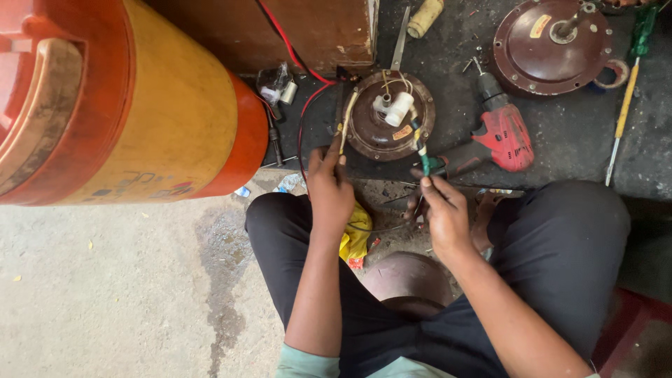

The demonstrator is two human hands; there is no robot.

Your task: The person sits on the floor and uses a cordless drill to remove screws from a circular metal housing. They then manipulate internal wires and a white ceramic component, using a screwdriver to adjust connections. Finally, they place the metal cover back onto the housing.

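- Left hand (329, 185) pinches a tan wire (346, 122) running up onto the brown motor housing (387, 115).
- Right hand (442, 210) grips a green-handled probe (422, 152), tip at the housing's near rim.
- Housing lies on the dark floor (560, 133) just beyond both hands, beside a red drill (500, 136).
- Judgement: keep the wire taut and the probe tip steady.

Drill (500, 136) and cooler (126, 105) flanking motor (388, 115)
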